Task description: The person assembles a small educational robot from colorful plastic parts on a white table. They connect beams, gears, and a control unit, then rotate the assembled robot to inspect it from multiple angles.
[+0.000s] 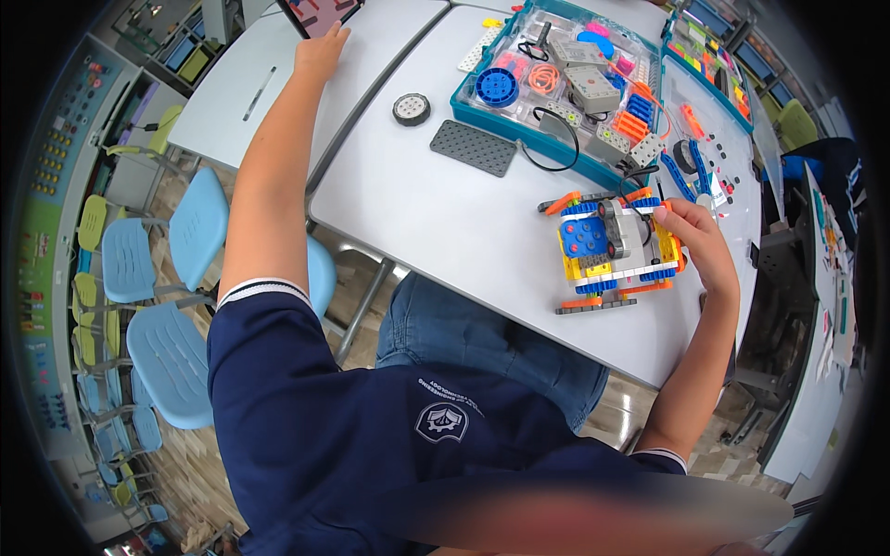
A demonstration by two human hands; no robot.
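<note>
My right hand (706, 243) grips the right side of a toy-brick vehicle model (612, 246), thumb and fingers closed on it near its yellow part. The model stands on the table and has blue, yellow, white and orange pieces, with a grey sensor-like block on top. Far out to the left, my left hand (320, 54) is at the lower edge of a tablet (320, 13). Its fingers reach out along that edge, apart; only part of the tablet shows at the upper border.
A teal-rimmed tray (464, 102) of bricks, cables and grey modules sits beyond the model. Nearby lie a grey studded plate (473, 148), a wheel (412, 109), and loose blue beams (681, 176). Blue chairs (171, 361) stand left of the white table (399, 222).
</note>
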